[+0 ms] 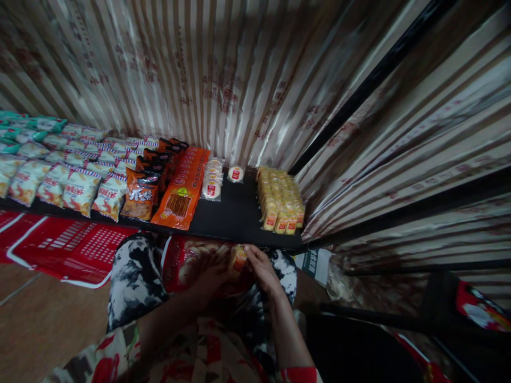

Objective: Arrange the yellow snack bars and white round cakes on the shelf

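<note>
Nearest the camera, both hands work at a big red bag point(187, 263) of round crackers resting on the person's lap, below the shelf point(235, 215) edge. Left hand point(209, 279) is cupped against the bag's front, fingers curled on it. Right hand point(261, 266) pinches a small yellow-and-red packet point(238, 259) at the bag's mouth — thumb and fingers closed on it.

By the look of it, packets are being drawn from the bag for the shelf; the next move calls for lifting this one clear and setting it in the bare stretch between the white crackers point(212, 183) and the yellow stack point(279, 205).

Left to right on the shelf: striped snack bags point(82, 189), a dark-orange bag point(140, 197) with large white Chinese characters, an orange pack point(180, 199) with a green-yellow badge — its print too small to read.
</note>
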`<action>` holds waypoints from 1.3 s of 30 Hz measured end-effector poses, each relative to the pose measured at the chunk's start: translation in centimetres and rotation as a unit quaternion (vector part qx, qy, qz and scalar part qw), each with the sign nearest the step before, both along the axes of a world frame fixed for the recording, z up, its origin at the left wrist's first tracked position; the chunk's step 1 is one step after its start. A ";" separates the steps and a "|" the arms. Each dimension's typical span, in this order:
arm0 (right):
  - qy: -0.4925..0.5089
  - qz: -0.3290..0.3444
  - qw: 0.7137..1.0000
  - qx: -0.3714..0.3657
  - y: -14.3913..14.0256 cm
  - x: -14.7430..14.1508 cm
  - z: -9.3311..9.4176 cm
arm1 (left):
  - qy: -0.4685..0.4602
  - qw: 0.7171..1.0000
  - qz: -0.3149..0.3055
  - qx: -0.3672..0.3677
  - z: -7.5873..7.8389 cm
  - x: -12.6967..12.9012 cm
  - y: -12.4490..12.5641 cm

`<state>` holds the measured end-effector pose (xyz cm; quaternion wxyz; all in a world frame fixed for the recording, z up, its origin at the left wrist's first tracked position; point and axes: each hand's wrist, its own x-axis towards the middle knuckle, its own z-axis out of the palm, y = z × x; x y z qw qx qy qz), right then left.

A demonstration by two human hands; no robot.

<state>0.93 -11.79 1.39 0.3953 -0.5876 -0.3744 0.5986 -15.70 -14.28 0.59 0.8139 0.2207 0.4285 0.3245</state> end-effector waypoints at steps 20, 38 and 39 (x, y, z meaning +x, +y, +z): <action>-0.322 -0.218 0.915 0.105 0.1 3.9 2.6 | 0.218 0.927 -0.071 0.296 0.1 12.1 6.4; -0.564 -0.298 0.752 0.167 3.7 10.1 2.4 | 0.417 0.424 -0.193 0.780 -0.8 15.9 11.0; -0.565 -0.301 0.749 0.171 4.0 10.2 2.4 | 0.415 0.417 -0.197 0.784 -0.8 15.9 11.4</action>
